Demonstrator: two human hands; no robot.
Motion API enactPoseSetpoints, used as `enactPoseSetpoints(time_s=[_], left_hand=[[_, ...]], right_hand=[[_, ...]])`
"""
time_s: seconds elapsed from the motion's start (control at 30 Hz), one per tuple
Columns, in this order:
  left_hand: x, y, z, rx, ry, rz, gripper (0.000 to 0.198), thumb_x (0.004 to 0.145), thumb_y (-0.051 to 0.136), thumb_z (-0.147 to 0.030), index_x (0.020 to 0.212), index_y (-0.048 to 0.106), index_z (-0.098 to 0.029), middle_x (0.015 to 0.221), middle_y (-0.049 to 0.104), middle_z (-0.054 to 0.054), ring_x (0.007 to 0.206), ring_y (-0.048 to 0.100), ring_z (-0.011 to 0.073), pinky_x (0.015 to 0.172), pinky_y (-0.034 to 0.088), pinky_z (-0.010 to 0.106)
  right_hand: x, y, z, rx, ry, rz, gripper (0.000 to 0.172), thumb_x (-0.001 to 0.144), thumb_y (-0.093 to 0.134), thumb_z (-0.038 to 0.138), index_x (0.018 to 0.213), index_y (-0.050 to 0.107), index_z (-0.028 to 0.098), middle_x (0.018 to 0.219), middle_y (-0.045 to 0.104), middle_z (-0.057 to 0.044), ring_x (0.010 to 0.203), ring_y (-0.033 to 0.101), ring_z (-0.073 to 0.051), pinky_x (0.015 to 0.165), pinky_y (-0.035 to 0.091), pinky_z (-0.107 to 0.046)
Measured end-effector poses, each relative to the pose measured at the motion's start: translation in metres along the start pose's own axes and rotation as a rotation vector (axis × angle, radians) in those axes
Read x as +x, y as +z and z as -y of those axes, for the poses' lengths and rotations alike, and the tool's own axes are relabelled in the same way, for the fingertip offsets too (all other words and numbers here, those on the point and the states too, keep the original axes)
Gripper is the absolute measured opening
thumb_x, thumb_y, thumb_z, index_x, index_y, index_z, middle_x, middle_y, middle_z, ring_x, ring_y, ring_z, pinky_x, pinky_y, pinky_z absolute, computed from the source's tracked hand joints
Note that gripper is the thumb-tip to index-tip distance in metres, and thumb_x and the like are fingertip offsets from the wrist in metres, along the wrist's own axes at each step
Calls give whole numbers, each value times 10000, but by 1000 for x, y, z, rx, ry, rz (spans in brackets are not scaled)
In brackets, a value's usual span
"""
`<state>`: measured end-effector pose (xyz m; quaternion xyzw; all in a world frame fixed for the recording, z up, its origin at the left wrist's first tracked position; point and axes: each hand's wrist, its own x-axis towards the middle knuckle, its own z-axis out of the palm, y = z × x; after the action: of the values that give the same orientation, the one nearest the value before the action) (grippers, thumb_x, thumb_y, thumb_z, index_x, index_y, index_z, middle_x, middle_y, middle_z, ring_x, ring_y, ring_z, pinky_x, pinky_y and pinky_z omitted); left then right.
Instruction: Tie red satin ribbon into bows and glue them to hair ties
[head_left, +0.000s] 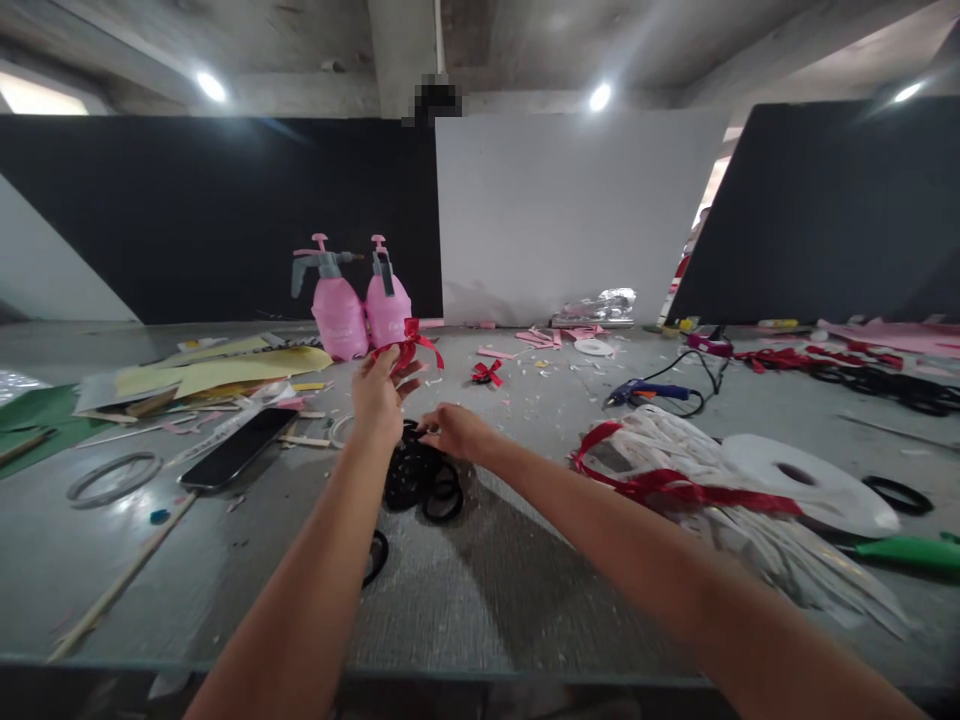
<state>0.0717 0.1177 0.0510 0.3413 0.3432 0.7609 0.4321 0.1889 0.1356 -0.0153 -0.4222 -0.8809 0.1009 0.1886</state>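
I have the left hand (377, 400) raised above the tabletop (472, 600), its grip pinching a red bow (409, 350) at the fingertips, with the loops and tails sticking out to the right. My right hand (454, 430) is low, fingertips at the upper edge of a pile of black rings (411, 478); whether that grip has caught a ring, I can't make out. The pile lies between and just below both hands; one loose black ring (384, 550) sits nearer me, partly hidden by the left forearm. A second red bow (487, 374) lies beyond the right hand, apart from the pile. Behind the left hand, two pink spray bottles (340, 318) stand upright side by side. Left of the forearm: a dark phone (241, 448), lying flat, with yellow sheets (232, 372) behind it. To the right: a bundle of white strips (679, 445) with a red ribbon (694, 494) across it, a white roll (844, 508) beside the bundle, and a blue glue gun (649, 391) on its side farther back. Pink scraps (540, 338) are scattered near the far panels.
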Motion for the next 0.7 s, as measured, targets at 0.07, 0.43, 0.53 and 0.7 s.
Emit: enactPoseSetpoints(time_s=[0.07,0.43,0.53,0.7], left_hand=[[0,-2,0,8,5,-7,260,625,665,-314,815,569,-166,789,647,20,608,644,153,464,463,219],[-13,7,33,259,-49,76,272,640,650,-336,827,597,-146,764,642,41,560,609,120,426,460,191],[-27,13,44,363,-102,207,271,639,661,-354,803,598,-147,747,627,34,561,595,120,416,466,198],[-40,16,55,447,-93,328,288,642,669,-398,760,577,-152,682,594,12,571,585,128,406,468,201]], right_hand=[[-3,-7,1,31,-40,-6,246,798,580,343,995,691,248,822,698,-21,750,613,-154,655,385,-219],[-91,-59,-32,281,99,-412,254,836,468,255,918,697,179,694,665,-20,562,566,-119,569,384,-207],[-95,-58,-48,353,127,-490,303,848,473,392,774,662,167,579,583,1,507,542,-115,529,375,-206],[-97,-61,-54,471,101,-526,193,830,498,352,944,530,199,656,608,26,429,493,-86,499,389,-204]])
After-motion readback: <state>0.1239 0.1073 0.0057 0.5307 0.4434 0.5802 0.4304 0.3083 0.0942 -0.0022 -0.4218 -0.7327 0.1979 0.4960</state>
